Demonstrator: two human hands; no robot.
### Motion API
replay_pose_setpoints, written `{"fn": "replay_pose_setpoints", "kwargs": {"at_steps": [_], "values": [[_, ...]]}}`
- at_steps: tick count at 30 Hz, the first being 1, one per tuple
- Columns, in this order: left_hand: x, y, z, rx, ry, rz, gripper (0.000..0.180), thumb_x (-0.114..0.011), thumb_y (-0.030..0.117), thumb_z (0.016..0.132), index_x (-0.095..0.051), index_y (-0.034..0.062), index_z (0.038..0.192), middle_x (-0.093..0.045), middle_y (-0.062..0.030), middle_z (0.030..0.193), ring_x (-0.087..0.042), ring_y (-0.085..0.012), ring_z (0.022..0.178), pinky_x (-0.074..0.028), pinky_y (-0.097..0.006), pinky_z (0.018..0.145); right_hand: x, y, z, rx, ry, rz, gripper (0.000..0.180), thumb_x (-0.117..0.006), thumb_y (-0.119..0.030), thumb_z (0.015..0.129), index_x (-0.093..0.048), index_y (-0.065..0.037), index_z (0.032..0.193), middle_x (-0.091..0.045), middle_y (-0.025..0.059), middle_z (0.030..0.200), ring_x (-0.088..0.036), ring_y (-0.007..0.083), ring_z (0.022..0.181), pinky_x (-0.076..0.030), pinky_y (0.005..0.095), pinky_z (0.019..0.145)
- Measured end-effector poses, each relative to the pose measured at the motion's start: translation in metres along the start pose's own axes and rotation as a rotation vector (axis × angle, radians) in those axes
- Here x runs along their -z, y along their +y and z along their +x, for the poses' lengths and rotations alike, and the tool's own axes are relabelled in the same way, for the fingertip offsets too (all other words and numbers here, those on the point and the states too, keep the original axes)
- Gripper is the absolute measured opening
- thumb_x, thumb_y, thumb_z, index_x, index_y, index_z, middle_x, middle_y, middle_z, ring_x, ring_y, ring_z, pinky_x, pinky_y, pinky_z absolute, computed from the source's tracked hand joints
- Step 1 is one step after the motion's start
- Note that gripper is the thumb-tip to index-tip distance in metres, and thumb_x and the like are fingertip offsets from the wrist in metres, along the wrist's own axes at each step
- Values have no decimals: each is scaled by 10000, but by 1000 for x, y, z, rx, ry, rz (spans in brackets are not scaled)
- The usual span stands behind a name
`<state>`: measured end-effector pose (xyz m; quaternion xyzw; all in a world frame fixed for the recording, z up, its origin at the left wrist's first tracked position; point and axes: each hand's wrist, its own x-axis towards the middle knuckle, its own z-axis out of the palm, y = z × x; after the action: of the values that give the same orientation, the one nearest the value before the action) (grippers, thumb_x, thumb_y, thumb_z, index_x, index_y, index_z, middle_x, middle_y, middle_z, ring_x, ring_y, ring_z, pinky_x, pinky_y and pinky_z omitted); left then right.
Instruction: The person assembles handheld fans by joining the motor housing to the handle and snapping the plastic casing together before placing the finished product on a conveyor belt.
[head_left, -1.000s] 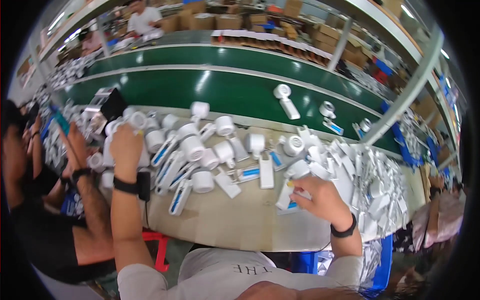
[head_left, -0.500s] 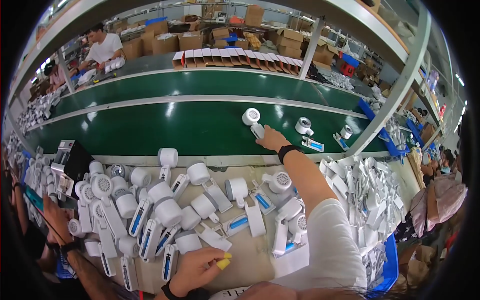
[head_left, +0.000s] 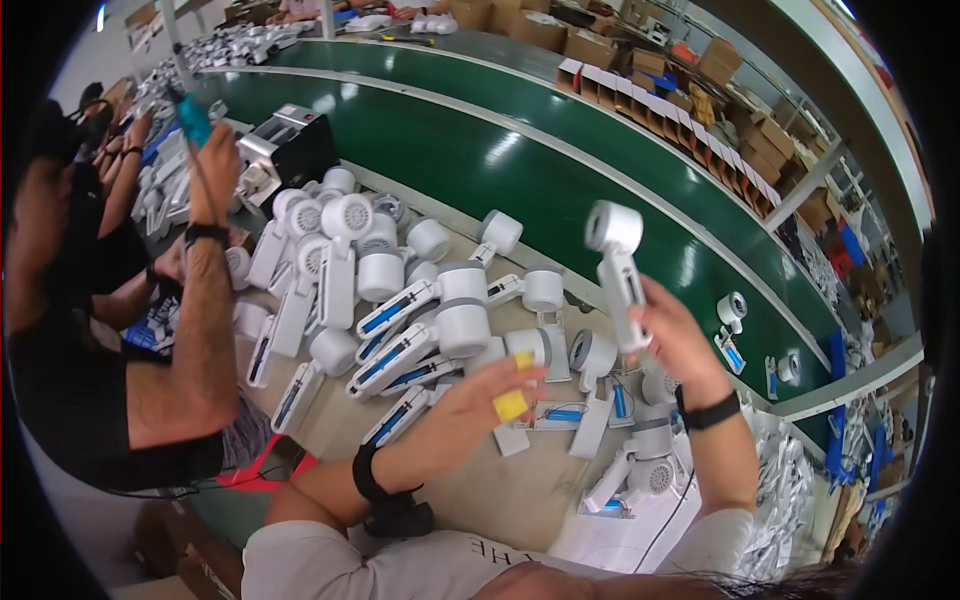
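Note:
My right hand (head_left: 682, 335) grips a white handheld fan (head_left: 621, 275) by its handle, with the round head up, raised near the belt's edge. My left hand (head_left: 455, 412), with yellow covers on two fingertips, hovers over the near part of the bench. Its fingers are stretched out and hold nothing. Just beyond it lie several similar white fans (head_left: 463, 326), some with a blue battery showing in the handle. Between my hands, an opened fan handle with a blue cell (head_left: 562, 414) rests on the bench.
A green conveyor belt (head_left: 440, 150) runs behind the bench, with two opened fans (head_left: 733, 310) at its right. White plastic parts (head_left: 770, 470) are heaped on the right. At left, a co-worker's hand (head_left: 215, 165) holds a teal tool near a black machine (head_left: 300, 150).
My right hand has lifted the fan off the green belt and drawn it back toward the bench. My left hand has risen and its fingers have stretched out. The view has turned left.

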<state>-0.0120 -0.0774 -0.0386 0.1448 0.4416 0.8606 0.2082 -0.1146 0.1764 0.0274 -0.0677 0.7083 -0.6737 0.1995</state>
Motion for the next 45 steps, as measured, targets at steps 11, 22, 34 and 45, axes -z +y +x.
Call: {"fn": "replay_pose_setpoints", "kwargs": {"at_steps": [11, 22, 34, 45], "values": [[12, 59, 10, -162, 325, 472, 364, -525, 107, 836, -420, -8, 1165, -543, -133, 1081, -559, -221, 970, -459, -318, 805, -114, 2, -75, 683, -116, -1035, 648, -695, -194, 728, -373, -31, 1266, -482, 195, 1164, -543, 360, 937, -474, 373, 797], [109, 102, 5, -208, 711, 1876, 481, -525, 57, 782, -371, -2, 1233, -490, -241, 1166, -471, -405, 1080, -392, -416, 887, 138, 70, -66, 166, 778, -1094, 254, -591, -218, 770, -638, -70, 971, -633, 119, 970, -597, 312, 879, -478, 378, 774], [79, 95, -1, -37, 544, 1978, 687, -550, 23, 708, -280, 3, 1340, -444, -237, 1247, -433, -396, 1135, -354, -410, 946, 241, 117, -46, -303, 691, -1051, 550, -709, -269, 625, -565, -2, 1083, -609, 184, 1024, -573, 326, 983, -446, 375, 859], [-10, 52, 13, 51, -122, 515, 258, -486, 87, 885, -527, -10, 1121, -576, -146, 1106, -555, -214, 1028, -451, -307, 841, 110, 13, -73, -21, 496, -167, 371, -689, -330, 735, -551, -29, 903, -549, 7, 670, -532, 72, 510, -399, 192, 423]]}}
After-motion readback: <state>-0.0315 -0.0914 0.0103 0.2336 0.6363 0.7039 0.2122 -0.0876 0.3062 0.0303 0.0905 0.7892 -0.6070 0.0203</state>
